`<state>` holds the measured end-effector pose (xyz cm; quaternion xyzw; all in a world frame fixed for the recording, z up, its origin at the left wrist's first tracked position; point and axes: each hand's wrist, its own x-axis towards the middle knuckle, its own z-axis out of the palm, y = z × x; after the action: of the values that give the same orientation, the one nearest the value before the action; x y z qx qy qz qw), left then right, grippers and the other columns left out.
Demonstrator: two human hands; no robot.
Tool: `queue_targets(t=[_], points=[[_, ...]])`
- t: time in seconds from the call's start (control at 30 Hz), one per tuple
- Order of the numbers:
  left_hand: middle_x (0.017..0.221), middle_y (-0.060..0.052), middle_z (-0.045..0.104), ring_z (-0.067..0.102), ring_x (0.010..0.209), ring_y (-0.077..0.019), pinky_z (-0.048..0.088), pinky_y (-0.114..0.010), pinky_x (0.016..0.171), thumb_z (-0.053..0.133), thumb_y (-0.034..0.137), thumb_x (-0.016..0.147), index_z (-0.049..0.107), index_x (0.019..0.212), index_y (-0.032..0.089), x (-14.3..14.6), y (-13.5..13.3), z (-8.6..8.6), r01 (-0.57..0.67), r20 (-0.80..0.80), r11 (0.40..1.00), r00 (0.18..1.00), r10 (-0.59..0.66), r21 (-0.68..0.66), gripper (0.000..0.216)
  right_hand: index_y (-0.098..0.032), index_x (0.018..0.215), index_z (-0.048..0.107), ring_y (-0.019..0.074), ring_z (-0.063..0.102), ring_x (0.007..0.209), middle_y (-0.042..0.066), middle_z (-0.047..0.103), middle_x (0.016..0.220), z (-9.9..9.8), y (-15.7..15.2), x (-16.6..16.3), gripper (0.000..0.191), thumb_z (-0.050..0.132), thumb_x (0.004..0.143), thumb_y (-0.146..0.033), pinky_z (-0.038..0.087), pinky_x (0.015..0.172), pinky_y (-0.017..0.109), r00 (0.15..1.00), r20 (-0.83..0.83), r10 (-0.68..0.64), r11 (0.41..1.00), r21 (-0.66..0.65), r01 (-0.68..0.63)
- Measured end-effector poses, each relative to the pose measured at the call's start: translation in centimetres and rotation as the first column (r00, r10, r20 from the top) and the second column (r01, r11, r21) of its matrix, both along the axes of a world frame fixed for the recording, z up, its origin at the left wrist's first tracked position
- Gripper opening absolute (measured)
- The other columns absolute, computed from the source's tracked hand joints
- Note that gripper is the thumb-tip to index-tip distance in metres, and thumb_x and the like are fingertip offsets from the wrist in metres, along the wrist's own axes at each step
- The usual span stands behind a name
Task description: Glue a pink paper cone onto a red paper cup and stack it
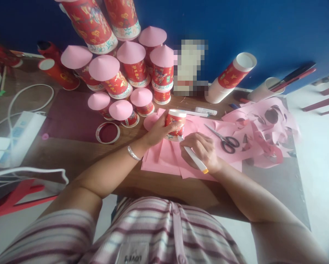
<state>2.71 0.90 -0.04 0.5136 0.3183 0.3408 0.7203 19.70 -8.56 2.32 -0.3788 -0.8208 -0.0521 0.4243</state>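
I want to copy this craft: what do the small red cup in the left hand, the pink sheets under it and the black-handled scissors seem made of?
Small red printed cup in the left hand: likely paper, slightly glossy, white rolled rim. Pink flat sheets: thin matt paper, overlapping and cut. Black-handled scissors: shiny metal blades, handles probably plastic.
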Motion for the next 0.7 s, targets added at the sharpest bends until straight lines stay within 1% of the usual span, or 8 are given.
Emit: queue_targets(t=[0.1,0.2,0.5,0.7], points=[[0.105,-0.005,0.071,0.072,0.1,-0.0245,0.059,-0.039,0.085,0.079,0.044,0.086,0.057,0.112,0.02,0.02,0.02,-0.05,-0.008,-0.004,1.0,1.0,0.008,0.004,0.042,-0.024,0.103,0.054,0.0155,0.062,0.064,-0.002,0.063,0.076,0.02,-0.01,-0.03,0.025,0.057,0.09,-0.003,0.054,0.059,0.029,1.0,0.004,-0.009,1.0,-0.003,0.009],[0.107,-0.006,0.071,0.071,0.103,-0.0251,0.059,-0.04,0.088,0.079,0.045,0.086,0.057,0.112,0.02,0.0,0.05,-0.09,-0.009,-0.017,1.0,1.0,0.009,0.001,0.042,-0.024,0.103,0.055,0.0161,0.062,0.063,-0.002,0.063,0.075,0.04,-0.03,-0.08,0.025,0.057,0.089,-0.004,0.053,0.059,0.029,1.0,0.006,-0.007,1.0,-0.007,0.007],[0.103,-0.004,0.072,0.07,0.096,-0.0211,0.059,-0.037,0.084,0.081,0.048,0.084,0.059,0.109,0.022,0.01,0.1,-0.27,-0.022,-0.008,1.0,1.0,0.022,0.006,0.043,-0.023,0.102,0.055,0.0168,0.062,0.065,-0.002,0.063,0.076,0.0,-0.14,-0.05,0.025,0.058,0.088,-0.004,0.053,0.06,0.03,1.0,0.004,0.009,1.0,-0.015,-0.009],[0.104,-0.005,0.072,0.071,0.097,-0.0227,0.058,-0.038,0.084,0.08,0.046,0.086,0.058,0.11,0.022,0.02,0.11,-0.45,-0.011,0.02,1.0,1.0,0.01,0.005,0.041,-0.024,0.102,0.055,0.0159,0.062,0.063,-0.003,0.062,0.074,0.07,-0.15,-0.08,0.024,0.058,0.089,-0.004,0.052,0.058,0.029,1.0,0.012,0.002,1.0,-0.01,-0.002]])
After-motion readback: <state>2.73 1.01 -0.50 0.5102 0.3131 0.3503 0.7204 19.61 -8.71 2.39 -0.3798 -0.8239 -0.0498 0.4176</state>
